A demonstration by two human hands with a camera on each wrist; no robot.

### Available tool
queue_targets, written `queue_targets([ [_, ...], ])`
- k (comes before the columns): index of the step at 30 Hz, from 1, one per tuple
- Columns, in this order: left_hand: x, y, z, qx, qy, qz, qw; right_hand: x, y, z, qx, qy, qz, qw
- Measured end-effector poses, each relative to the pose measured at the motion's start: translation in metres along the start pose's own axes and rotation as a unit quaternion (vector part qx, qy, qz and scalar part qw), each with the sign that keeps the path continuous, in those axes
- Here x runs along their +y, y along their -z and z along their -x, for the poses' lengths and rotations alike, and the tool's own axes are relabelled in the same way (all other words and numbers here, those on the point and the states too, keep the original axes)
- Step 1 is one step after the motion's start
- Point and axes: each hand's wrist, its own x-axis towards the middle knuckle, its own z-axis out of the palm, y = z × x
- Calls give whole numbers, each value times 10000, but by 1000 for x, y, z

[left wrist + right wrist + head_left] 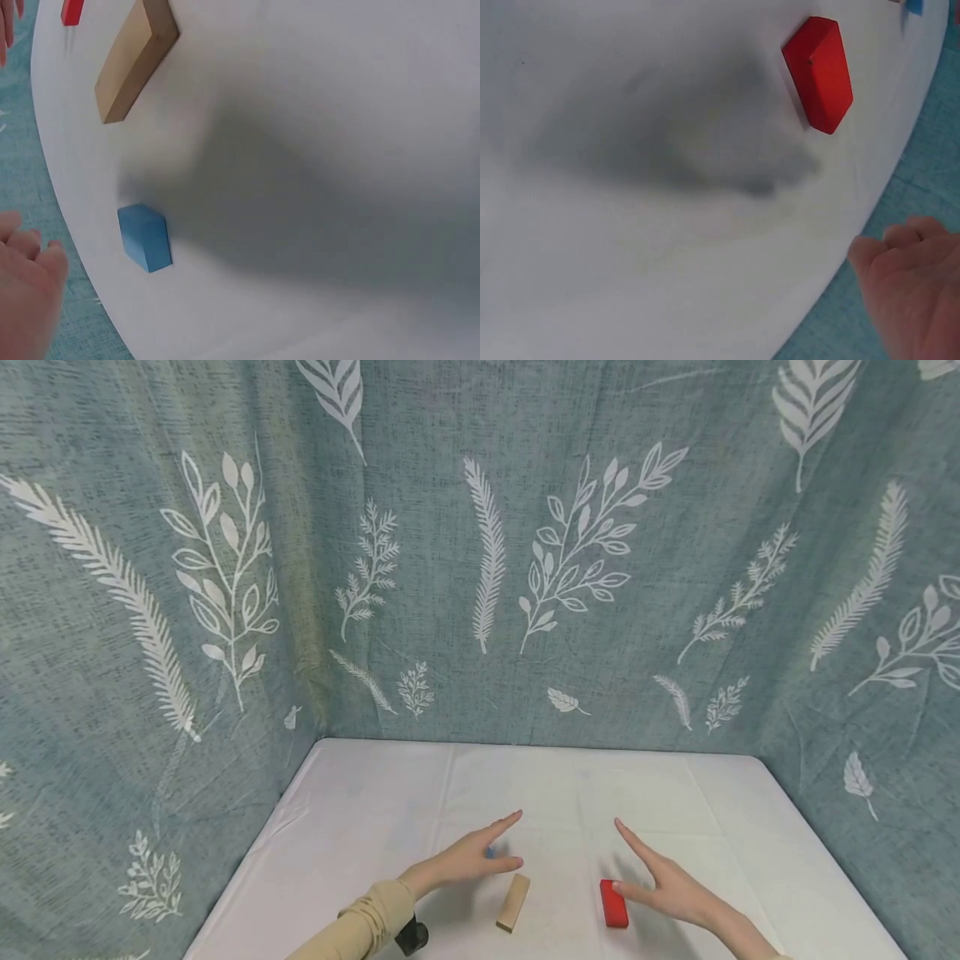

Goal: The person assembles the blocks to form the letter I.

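Note:
My left hand (467, 857) hovers over the table with index finger and thumb spread apart, holding nothing. Beneath it a blue block (145, 238) lies on the cloth, mostly hidden by the hand in the head view. Just right of the left thumb is a long bare-wood block (513, 902). My right hand (673, 887) is also raised, its index finger and thumb apart. By its thumb tip lies a red block (613, 906), fully visible in the right wrist view. Shadows below both hands show them clear of the cloth.
A white cloth covers the table (540, 793). Blue-green curtains (450, 610) with white leaf prints rise behind it and on both sides. A black object (412, 935) sits at the left wrist, below the beige sleeve (367, 917).

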Motion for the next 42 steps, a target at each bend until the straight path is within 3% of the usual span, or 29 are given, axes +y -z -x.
queue_targets([
  [11,-4,-9,3,-572,-204,-168,9980,4,-5,5,-242,263,5,9994],
  [16,-8,-12,5,-819,-415,20,9958,6,-9,7,-318,284,-70,9991],
  [19,-11,-16,5,-943,-358,158,9948,8,-12,7,-407,222,-166,9988],
  [32,-15,-23,8,-857,-51,227,9961,11,-16,7,-548,237,-308,9977],
  [42,-25,-26,9,-806,-134,251,9963,16,-23,5,-521,-21,-306,9982],
])
